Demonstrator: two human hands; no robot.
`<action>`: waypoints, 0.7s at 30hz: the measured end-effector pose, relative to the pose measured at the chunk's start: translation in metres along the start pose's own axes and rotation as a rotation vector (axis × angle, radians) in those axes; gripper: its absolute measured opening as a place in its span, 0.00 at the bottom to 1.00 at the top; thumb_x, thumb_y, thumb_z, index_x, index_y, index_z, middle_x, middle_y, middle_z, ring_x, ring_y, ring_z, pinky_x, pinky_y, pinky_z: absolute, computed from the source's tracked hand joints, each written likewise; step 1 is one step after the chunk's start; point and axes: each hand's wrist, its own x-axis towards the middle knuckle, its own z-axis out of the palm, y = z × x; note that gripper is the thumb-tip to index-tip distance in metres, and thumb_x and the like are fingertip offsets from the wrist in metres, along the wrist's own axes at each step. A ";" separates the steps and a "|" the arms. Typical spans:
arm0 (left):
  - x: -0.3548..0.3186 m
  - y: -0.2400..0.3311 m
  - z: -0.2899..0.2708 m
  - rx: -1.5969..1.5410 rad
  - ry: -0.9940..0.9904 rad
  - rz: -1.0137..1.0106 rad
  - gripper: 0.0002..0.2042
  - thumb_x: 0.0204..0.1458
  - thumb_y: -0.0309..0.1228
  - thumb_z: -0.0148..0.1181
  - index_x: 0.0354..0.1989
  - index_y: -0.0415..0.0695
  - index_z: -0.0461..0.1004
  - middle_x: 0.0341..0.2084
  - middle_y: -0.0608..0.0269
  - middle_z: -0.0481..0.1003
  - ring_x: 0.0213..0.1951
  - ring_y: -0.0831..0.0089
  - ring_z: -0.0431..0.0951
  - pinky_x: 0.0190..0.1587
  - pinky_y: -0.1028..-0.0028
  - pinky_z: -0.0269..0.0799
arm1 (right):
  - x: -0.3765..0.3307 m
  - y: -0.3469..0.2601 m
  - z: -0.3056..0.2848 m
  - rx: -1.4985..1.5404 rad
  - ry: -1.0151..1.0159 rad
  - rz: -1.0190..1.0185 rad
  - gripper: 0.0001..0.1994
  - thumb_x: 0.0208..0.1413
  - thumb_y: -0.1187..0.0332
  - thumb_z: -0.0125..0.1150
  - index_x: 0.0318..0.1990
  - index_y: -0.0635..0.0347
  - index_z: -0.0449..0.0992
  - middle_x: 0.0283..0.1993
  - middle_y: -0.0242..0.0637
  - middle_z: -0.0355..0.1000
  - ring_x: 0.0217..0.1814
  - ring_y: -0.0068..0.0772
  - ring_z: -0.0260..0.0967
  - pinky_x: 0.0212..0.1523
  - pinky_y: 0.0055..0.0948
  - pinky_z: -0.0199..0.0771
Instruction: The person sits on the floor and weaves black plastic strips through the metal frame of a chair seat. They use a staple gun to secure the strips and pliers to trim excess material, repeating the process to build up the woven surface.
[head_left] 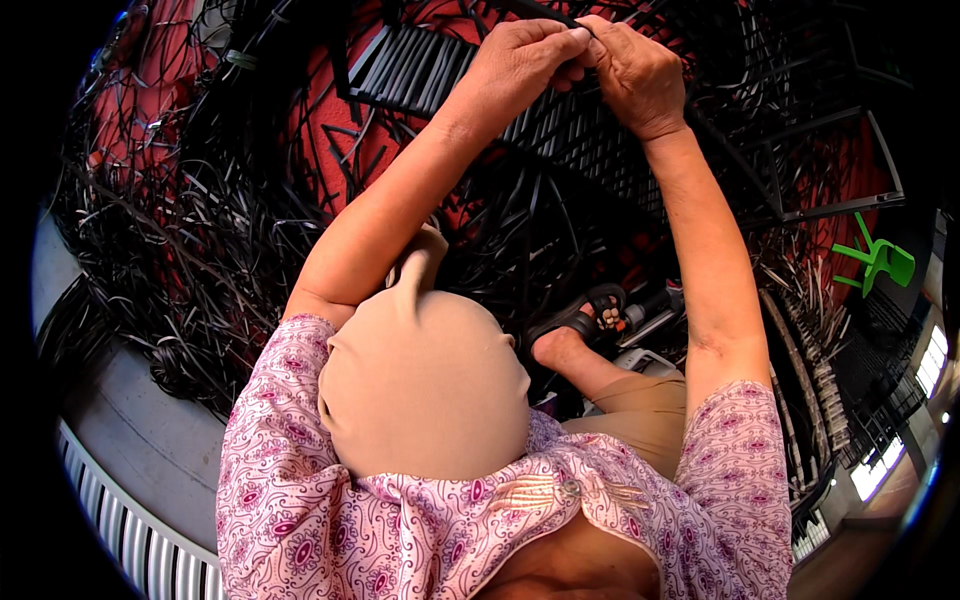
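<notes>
Both my arms reach out to the far edge of the view. My left hand point(528, 52) is closed in a pinch, its thumb and fingertips close to those of my right hand. My right hand point(640, 78) is also closed, fingers curled, around a thin dark strip point(543, 13) that runs up and left from the fingertips. The strip's other end is lost in the shadow. Below my hands lies a dark frame with parallel grey-black strips point(415, 70) woven across it; its right part shows a denser lattice point(610, 160).
Tangled black strips point(200, 290) are heaped left and around the frame, over a red surface point(335, 135). An angular dark frame point(840, 212) and a green chair point(885, 263) stand right. My sandalled foot point(580, 335) is near centre; a ribbed pale panel point(135, 535) lies lower left.
</notes>
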 end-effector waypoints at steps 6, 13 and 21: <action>0.002 -0.009 -0.016 0.014 0.108 0.029 0.16 0.66 0.41 0.56 0.39 0.39 0.82 0.31 0.66 0.81 0.35 0.79 0.79 0.42 0.78 0.75 | 0.017 -0.006 -0.023 0.018 -0.398 0.301 0.15 0.58 0.57 0.66 0.43 0.59 0.82 0.38 0.34 0.81 0.35 0.37 0.81 0.34 0.32 0.80; 0.007 -0.041 -0.024 -0.101 0.112 -0.074 0.13 0.64 0.39 0.58 0.41 0.42 0.82 0.32 0.67 0.81 0.35 0.79 0.79 0.42 0.78 0.74 | 0.036 0.020 -0.014 0.579 -0.344 0.517 0.14 0.61 0.61 0.59 0.31 0.65 0.78 0.27 0.40 0.75 0.32 0.29 0.74 0.36 0.29 0.72; 0.046 -0.064 -0.027 -0.386 -0.109 0.074 0.17 0.59 0.22 0.61 0.57 0.41 0.72 0.42 0.71 0.76 0.40 0.81 0.73 0.45 0.78 0.69 | 0.036 0.039 0.004 0.942 -0.534 0.833 0.12 0.58 0.64 0.60 0.32 0.64 0.82 0.30 0.29 0.77 0.32 0.20 0.69 0.35 0.26 0.68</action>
